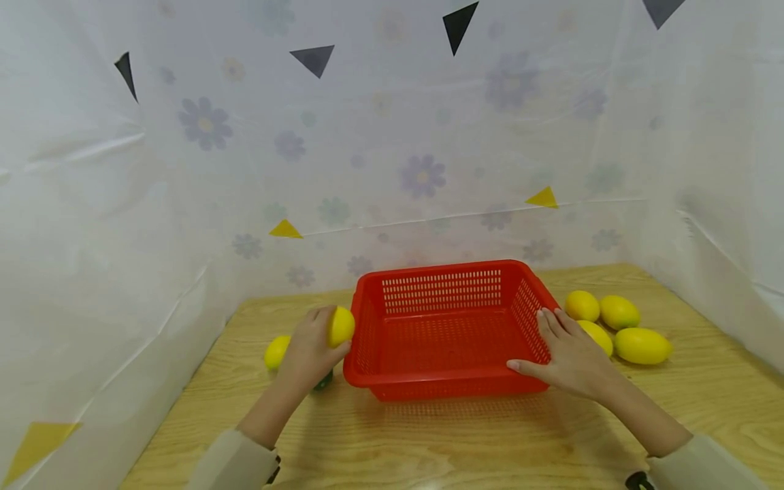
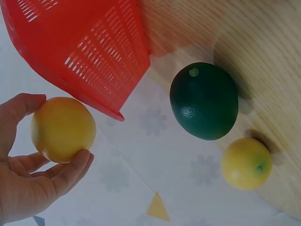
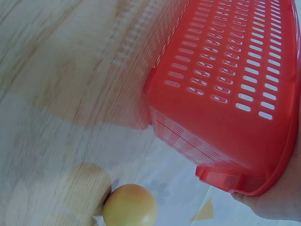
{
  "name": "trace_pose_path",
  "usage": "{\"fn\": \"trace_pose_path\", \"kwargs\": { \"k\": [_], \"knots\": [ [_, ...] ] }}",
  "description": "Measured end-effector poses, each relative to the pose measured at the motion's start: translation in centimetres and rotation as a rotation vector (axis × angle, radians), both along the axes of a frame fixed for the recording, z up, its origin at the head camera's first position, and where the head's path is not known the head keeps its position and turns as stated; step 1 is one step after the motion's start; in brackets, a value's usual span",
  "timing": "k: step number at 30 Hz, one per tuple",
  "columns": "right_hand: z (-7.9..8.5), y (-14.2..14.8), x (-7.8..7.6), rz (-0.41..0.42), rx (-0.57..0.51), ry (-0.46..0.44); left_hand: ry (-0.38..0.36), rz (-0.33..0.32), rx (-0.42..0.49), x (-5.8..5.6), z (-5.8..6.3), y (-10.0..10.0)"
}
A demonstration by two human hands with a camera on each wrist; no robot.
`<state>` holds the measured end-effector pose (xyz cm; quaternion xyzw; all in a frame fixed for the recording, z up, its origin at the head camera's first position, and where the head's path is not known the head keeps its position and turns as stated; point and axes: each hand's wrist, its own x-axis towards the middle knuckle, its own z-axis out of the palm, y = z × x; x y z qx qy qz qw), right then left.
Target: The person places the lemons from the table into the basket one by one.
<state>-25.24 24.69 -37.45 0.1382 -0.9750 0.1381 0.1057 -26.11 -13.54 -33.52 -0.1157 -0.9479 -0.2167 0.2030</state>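
My left hand holds a round yellow fruit beside the left rim of an empty red plastic basket. Thumb and fingertips pinch the fruit from its sides in the left wrist view. Below that hand, a dark green oval fruit and another round yellow fruit sit on the table. My right hand rests on the basket's right rim, fingers extended along it and thumb stretched over the front right corner. The basket's slotted side wall shows in the right wrist view.
Several yellow fruits stand right of the basket, among them a longer one and a rounder one. The wooden table meets a white flowered sheet behind and at the sides.
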Motion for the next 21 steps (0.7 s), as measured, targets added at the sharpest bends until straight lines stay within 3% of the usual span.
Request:
{"fn": "trace_pose_path", "kwargs": {
  "k": [9,16,21],
  "knots": [
    [0.1,-0.2,0.0,-0.001,0.001,0.004,0.005,-0.002,0.000,-0.4,0.1,0.9],
    [0.0,-0.2,0.1,-0.004,0.006,0.011,0.019,-0.040,0.003,-0.3,0.3,1.8],
    [0.1,-0.3,0.2,-0.007,0.008,0.014,-0.010,-0.077,0.056,-0.5,0.3,2.3]
  ]
}}
